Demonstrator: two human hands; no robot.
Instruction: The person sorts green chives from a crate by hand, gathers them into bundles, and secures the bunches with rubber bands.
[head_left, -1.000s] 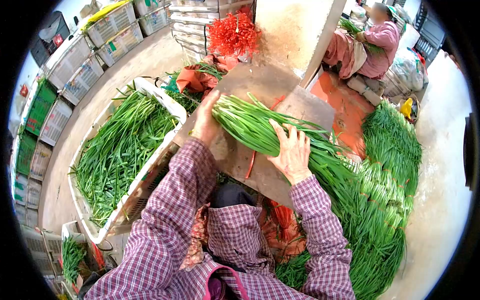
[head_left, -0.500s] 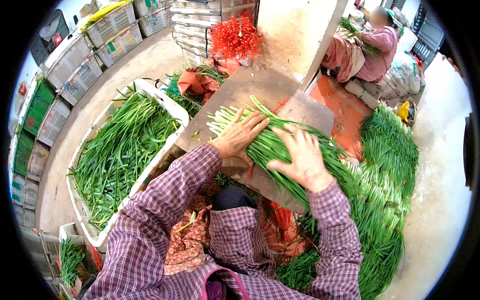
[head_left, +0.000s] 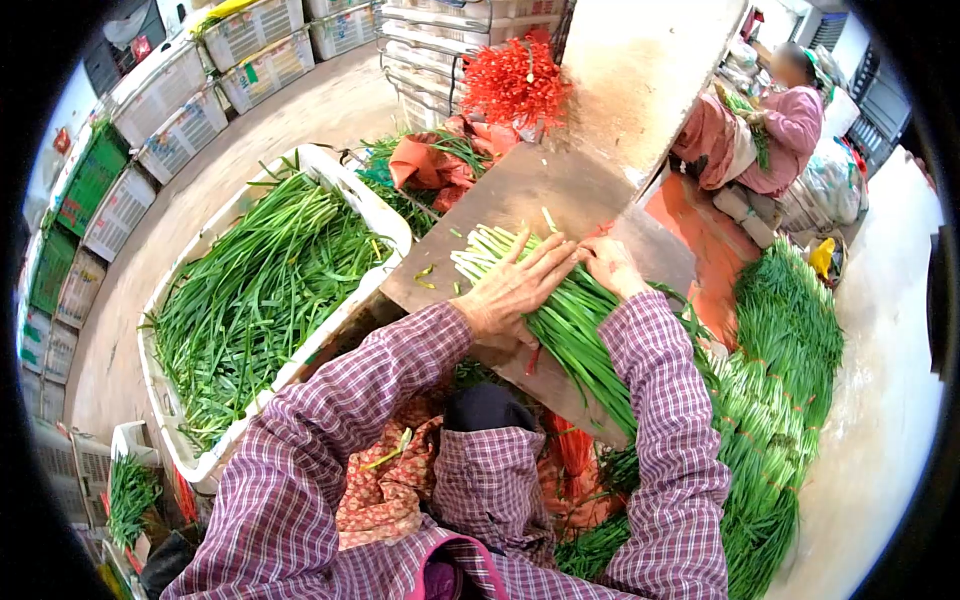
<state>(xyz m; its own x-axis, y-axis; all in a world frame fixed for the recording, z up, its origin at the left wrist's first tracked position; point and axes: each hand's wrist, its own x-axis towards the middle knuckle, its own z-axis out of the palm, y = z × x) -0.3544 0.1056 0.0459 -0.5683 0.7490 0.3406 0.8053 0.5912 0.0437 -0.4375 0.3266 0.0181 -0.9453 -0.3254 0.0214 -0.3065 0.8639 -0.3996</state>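
A bundle of long green stalks [head_left: 580, 335] lies across a brown board [head_left: 570, 190], its pale cut ends toward the upper left. My left hand [head_left: 515, 285] presses over the bundle near those ends, fingers laid across the top and thumb down the near side. Beyond the bundle, my right hand [head_left: 612, 265] is closed at the far edge, its fingertips pinching a red tie beside my left fingertips. Part of the red tie [head_left: 533, 360] shows below the bundle, on the near side.
On the left stands a white crate [head_left: 400, 235] of loose greens. Tied bundles [head_left: 770, 400] are piled at the right. Red ties [head_left: 515, 85] hang by the wall [head_left: 640, 80]. A person in pink [head_left: 790, 130] sits at the upper right, holding greens. Stacked crates [head_left: 185, 130] line the left.
My right hand has moved from on top of the leaves to the bundle's far edge and closed at the red tie. My left hand has come from the cut ends onto the bundle. The view has shifted slightly.
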